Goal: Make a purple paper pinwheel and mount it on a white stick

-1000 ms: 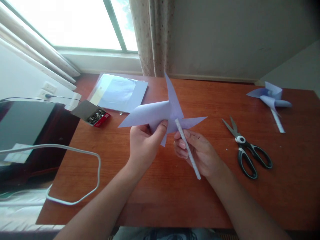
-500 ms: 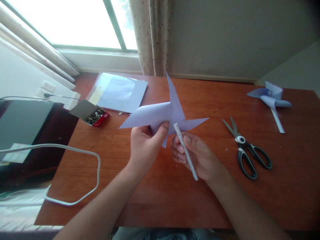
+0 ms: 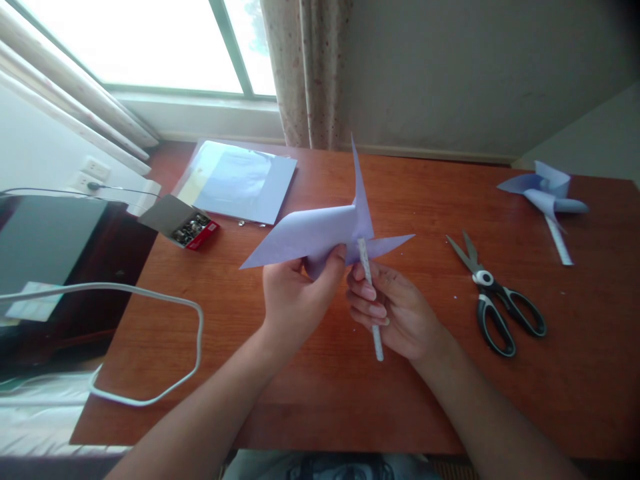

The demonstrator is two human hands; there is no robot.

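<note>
I hold a lilac paper pinwheel above a reddish wooden desk. My left hand pinches the pinwheel near its middle, thumb on the near side. My right hand is closed round a thin white rolled paper stick, whose top end touches the pinwheel's centre from the near side. The stick's lower end pokes out below my fingers.
Black-handled scissors lie open to the right. A finished lilac pinwheel lies at the far right. A sheet pack and an open box of pins sit at the back left. A white cable loops off the left edge.
The stick has swung more upright, and its top has moved closer to the pinwheel's centre. The pinwheel has tilted slightly and both hands have shifted a little to the right.
</note>
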